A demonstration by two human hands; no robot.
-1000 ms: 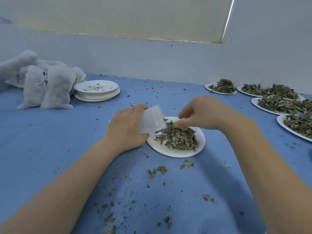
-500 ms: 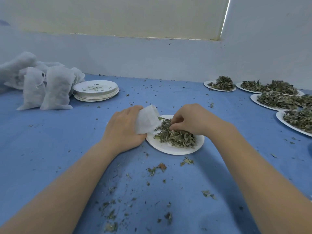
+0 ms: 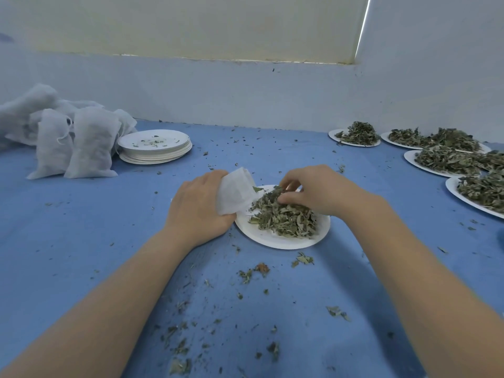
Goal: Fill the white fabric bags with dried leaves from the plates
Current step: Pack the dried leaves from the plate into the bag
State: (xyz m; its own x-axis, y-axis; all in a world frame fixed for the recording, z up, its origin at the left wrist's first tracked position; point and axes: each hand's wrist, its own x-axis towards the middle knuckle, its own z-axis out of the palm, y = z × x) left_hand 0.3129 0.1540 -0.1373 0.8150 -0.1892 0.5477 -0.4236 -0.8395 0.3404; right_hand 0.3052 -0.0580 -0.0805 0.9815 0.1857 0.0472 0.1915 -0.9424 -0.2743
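Left hand knuckles-up, clamped on white bag at plate's 9 o'clock rim. Right hand palm-down, fingers curled, pinching dried leaves at pile's 12 o'clock.

**Hands at the plate of leaves**

The left hand grips a white fabric bag at the rim of a white plate on the blue table. The right hand curls its fingers into the dried leaves heaped there. Filled bags and stacked plates sit far left; heaped plates far right.
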